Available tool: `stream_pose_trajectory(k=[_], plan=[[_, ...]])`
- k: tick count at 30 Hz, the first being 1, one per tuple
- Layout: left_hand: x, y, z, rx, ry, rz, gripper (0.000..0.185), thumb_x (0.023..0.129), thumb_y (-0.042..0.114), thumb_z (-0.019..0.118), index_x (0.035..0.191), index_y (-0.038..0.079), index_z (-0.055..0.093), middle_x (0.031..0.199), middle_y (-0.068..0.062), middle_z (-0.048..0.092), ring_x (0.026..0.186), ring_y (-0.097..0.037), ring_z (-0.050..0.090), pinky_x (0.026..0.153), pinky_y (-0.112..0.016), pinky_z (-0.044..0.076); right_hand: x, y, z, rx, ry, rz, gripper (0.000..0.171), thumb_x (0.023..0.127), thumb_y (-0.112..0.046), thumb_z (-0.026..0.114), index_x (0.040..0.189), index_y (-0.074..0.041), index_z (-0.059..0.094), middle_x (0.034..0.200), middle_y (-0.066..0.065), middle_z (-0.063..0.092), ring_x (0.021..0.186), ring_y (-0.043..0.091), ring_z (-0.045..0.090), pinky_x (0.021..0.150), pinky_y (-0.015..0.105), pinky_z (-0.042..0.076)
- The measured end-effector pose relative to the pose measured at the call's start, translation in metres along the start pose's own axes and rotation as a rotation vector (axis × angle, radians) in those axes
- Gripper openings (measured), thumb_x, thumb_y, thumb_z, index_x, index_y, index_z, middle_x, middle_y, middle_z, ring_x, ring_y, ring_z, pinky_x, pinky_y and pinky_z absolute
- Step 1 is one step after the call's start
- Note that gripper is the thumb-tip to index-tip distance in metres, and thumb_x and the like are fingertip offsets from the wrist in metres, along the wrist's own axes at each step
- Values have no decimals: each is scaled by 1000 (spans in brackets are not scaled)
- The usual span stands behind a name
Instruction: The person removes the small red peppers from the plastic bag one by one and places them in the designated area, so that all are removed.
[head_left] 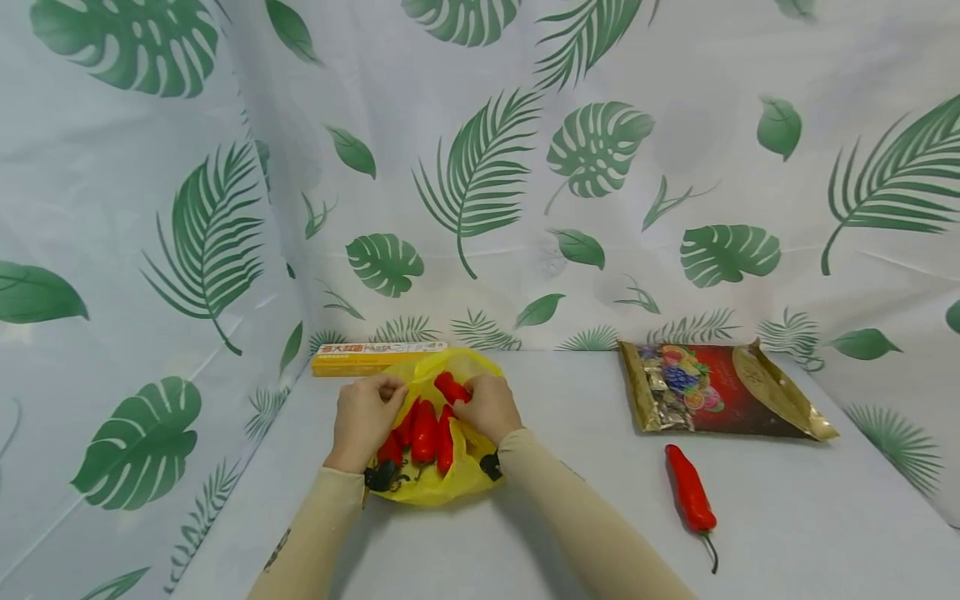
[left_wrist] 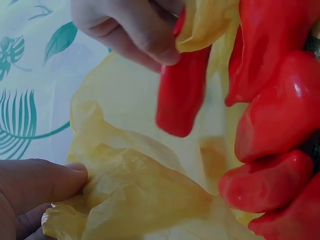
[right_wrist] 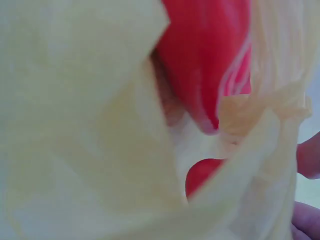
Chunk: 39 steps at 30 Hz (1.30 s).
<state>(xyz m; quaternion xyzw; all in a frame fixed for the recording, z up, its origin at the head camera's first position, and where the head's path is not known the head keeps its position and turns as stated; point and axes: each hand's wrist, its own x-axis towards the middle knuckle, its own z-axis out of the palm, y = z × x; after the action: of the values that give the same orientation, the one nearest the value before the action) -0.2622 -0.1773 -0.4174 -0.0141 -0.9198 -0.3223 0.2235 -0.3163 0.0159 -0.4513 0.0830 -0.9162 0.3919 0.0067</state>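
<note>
A yellow plastic bag (head_left: pixel 467 482) lies spread open on the table, with several red chili peppers (head_left: pixel 424 435) inside. My left hand (head_left: pixel 363 425) pinches the bag's left edge between thumb and fingers; the left wrist view shows the thumb (left_wrist: pixel 67 177) pressed on the crumpled film. Over the bag's right side, my right hand (head_left: pixel 491 410) holds one red chili pepper (head_left: pixel 450 387), its blunt end sticking out beyond the fingers. Yellow film covers part of that pepper (left_wrist: pixel 184 95) in the left wrist view. In the right wrist view, bag film (right_wrist: pixel 85 140) hides most of the right hand.
A single red chili pepper (head_left: pixel 690 490) with a green stem lies on the table to the right. Behind it rests a gold and dark red packet (head_left: pixel 720 390) with fruit printed on it. An orange pasta box (head_left: pixel 360 362) lies behind the bag, against the leaf-patterned cloth (head_left: pixel 510 275).
</note>
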Motion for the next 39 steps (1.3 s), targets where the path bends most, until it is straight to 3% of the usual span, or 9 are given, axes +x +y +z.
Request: stream_pose_trajectory(k=[4, 10, 17, 23, 30, 39], plan=[[-1, 3, -1, -6, -8, -5, 15, 95, 21, 77, 97, 7, 82, 84, -8, 80, 64, -14, 70, 56, -25, 56, -5, -6, -8, 18, 4, -37, 15, 91, -15, 77, 79, -8, 71, 62, 1, 54, 56, 15, 48, 51, 22, 40], [-1, 6, -5, -1, 16, -2, 16, 96, 21, 76, 99, 6, 82, 86, -10, 80, 68, -18, 72, 58, -28, 58, -14, -14, -20, 38, -5, -69, 8, 93, -15, 75, 93, -7, 76, 76, 6, 69, 56, 15, 56, 52, 21, 52], [-1, 4, -6, 1, 35, -26, 17, 96, 22, 76, 100, 6, 81, 88, -11, 80, 74, -22, 73, 65, -36, 63, -25, -19, -33, 47, 0, -96, 20, 93, -16, 76, 110, -5, 78, 92, 8, 77, 67, 16, 64, 59, 22, 60], [-1, 5, -4, 4, 32, -35, 18, 96, 22, 76, 100, 6, 81, 87, -10, 80, 70, -20, 71, 62, -33, 61, -35, -18, -49, 61, 53, -143, 34, 93, -17, 78, 124, -3, 75, 108, 13, 80, 83, 20, 74, 61, 25, 63], [0, 7, -2, 2, 31, -25, 18, 96, 23, 76, 100, 6, 81, 88, -10, 80, 72, -21, 73, 63, -34, 62, -40, -11, -67, 50, 138, -181, 35, 94, -17, 77, 125, -3, 74, 112, 14, 80, 90, 23, 78, 72, 31, 66], [-3, 6, -4, -7, 19, -43, 18, 96, 23, 75, 101, 6, 81, 88, -10, 80, 72, -20, 71, 64, -33, 60, -57, 8, -87, 48, 156, -141, 36, 93, -15, 78, 126, -2, 73, 114, 13, 79, 95, 25, 78, 84, 39, 66]])
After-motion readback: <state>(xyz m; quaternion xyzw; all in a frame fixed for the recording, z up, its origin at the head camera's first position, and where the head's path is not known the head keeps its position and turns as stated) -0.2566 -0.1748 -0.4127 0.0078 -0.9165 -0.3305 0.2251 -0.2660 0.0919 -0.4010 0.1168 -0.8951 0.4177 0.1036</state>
